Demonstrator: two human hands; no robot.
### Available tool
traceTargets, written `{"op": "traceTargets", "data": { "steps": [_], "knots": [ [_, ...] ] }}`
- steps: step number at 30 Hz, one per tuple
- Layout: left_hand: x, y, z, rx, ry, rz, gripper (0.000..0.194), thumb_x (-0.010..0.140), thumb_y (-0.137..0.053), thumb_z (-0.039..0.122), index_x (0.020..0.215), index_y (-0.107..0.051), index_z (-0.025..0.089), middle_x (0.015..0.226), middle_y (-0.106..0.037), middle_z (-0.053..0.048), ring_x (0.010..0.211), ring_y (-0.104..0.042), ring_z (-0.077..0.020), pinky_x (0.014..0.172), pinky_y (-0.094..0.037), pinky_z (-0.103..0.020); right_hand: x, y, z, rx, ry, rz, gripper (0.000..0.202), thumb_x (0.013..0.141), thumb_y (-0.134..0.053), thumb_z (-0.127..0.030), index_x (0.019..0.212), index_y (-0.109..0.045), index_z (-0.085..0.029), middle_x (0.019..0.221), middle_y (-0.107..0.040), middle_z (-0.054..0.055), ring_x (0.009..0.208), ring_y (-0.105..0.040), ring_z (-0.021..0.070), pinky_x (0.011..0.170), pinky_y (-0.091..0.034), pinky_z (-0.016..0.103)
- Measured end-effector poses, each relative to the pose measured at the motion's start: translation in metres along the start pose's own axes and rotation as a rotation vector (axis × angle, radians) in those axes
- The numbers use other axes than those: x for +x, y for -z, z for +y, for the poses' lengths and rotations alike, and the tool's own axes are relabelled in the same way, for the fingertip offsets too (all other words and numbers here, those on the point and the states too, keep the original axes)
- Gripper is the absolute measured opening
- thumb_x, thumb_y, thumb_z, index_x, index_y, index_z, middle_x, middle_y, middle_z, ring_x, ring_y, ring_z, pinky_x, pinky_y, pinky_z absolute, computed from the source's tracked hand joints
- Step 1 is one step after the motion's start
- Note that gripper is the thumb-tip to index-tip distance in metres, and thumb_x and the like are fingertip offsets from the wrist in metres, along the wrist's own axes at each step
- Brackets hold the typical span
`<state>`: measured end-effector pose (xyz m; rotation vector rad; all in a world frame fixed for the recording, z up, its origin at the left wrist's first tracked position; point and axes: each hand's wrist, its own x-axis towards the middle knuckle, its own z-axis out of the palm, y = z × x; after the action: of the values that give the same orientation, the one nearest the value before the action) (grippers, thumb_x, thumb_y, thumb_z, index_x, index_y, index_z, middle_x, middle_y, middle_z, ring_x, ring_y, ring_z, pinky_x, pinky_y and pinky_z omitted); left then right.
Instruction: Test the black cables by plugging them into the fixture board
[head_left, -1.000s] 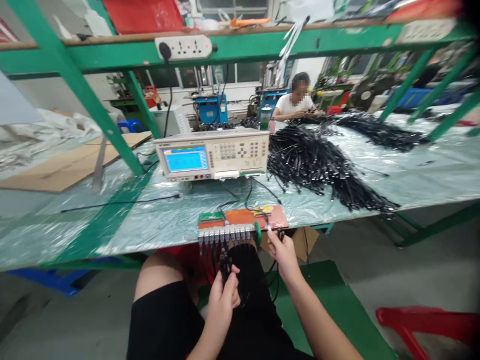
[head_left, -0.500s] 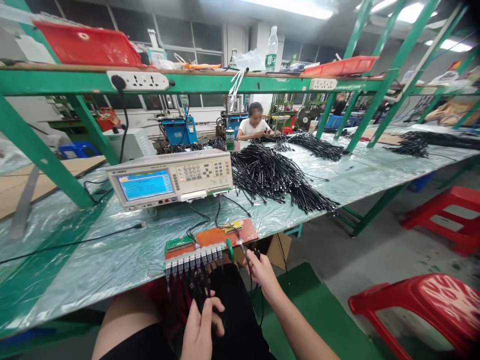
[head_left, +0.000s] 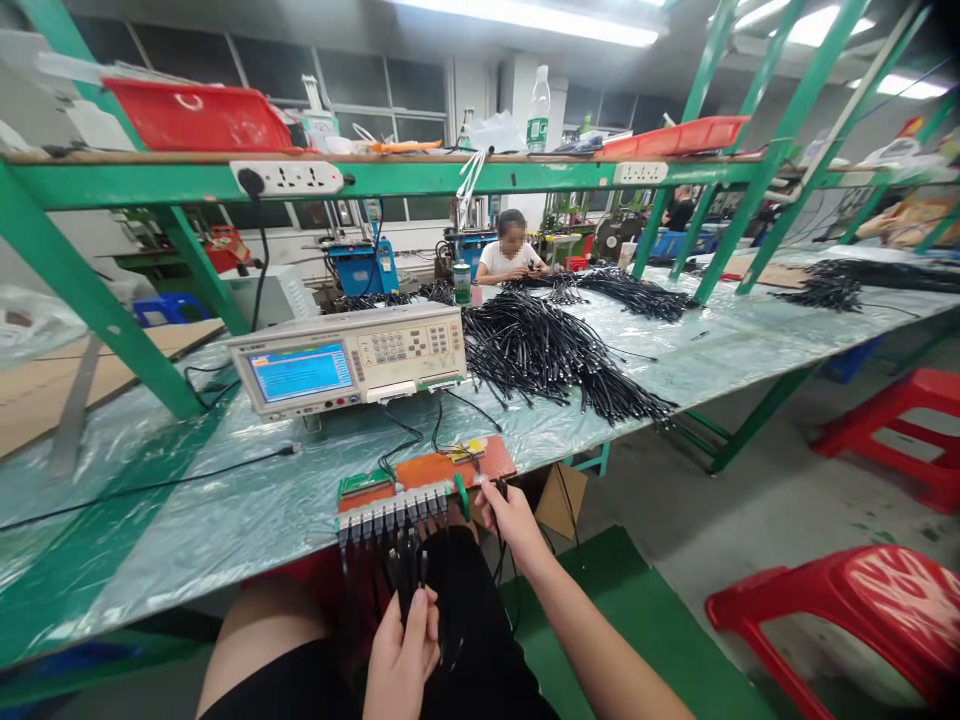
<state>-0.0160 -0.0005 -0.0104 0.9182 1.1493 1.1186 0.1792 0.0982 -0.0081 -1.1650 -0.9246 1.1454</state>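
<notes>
We see black cables in both hands, at the near edge of the film-covered table (head_left: 247,490). The left hand (head_left: 405,640) is curled around a bunch of cables (head_left: 407,572), connector ends pointing up, thumb across the front. The right hand (head_left: 511,518) is closed in a pinch at the right end of the orange board (head_left: 495,458); black cable shows between its fingers and hangs below, though we cannot tell exactly how it meets the board.

Left of the right hand, just past the green loop (head_left: 461,497), a row of dark plugs (head_left: 377,530) sits along the board's metal strip, their leads hanging down over the edge.

Handling, in our judgement: each cable is light and limp, its jacket smooth and perhaps a little slippery; the plug bodies look stiff. Best hold is the plug body, close behind the tip; a grip farther down the lead would let the end flop. Contacts are probably the fragile part, so we would avoid bending or sideways pull. Bunched, the leads may snag one another.
</notes>
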Motion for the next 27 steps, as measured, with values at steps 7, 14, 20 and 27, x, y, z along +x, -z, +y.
{"op": "traceTargets", "data": {
  "steps": [7, 14, 20, 27],
  "knots": [
    [-0.003, -0.008, 0.005, 0.015, -0.097, 0.014, 0.054, 0.081, -0.067, 0.067, 0.095, -0.063, 0.015, 0.062, -0.054, 0.003, 0.045, -0.042, -0.0063, 0.042, -0.035, -0.018, 0.0, -0.005, -0.003, 0.006, -0.01, 0.013, 0.06, 0.077, -0.061, -0.077, 0.067, -0.057, -0.017, 0.046, -0.045, -0.002, 0.039, -0.035, 0.0083, 0.037, -0.021, 0.021],
    [-0.011, -0.02, 0.016, 0.004, -0.1, 0.01, 0.055, 0.084, -0.061, 0.069, 0.098, -0.058, 0.016, 0.063, -0.052, 0.006, 0.037, -0.034, -0.003, 0.037, -0.028, -0.017, -0.013, -0.004, -0.005, 0.055, -0.092, 0.01, 0.065, 0.067, -0.065, -0.083, 0.066, -0.045, -0.021, 0.046, -0.047, -0.003, 0.034, -0.033, 0.0073, 0.033, -0.023, 0.02],
    [-0.01, -0.02, 0.014, -0.09, -0.052, -0.017, 0.054, 0.083, -0.063, 0.068, 0.099, -0.056, 0.017, 0.061, -0.048, 0.008, 0.036, -0.024, -0.0003, 0.036, -0.02, -0.015, -0.059, -0.024, -0.015, 0.066, -0.082, -0.12, 0.052, 0.079, -0.068, -0.069, 0.076, -0.053, -0.019, 0.057, -0.051, -0.003, 0.04, -0.036, 0.0072, 0.037, -0.028, 0.019],
    [-0.011, -0.021, 0.017, 0.0, -0.114, 0.002, 0.047, 0.089, -0.061, 0.062, 0.097, -0.06, 0.016, 0.069, -0.059, 0.002, 0.047, -0.048, -0.0074, 0.045, -0.041, -0.02, -0.08, -0.049, -0.022, 0.03, -0.045, -0.214, 0.044, 0.079, -0.075, -0.057, 0.076, -0.061, -0.016, 0.061, -0.058, 0.001, 0.046, -0.047, 0.01, 0.046, -0.039, 0.022]
  ]
}}
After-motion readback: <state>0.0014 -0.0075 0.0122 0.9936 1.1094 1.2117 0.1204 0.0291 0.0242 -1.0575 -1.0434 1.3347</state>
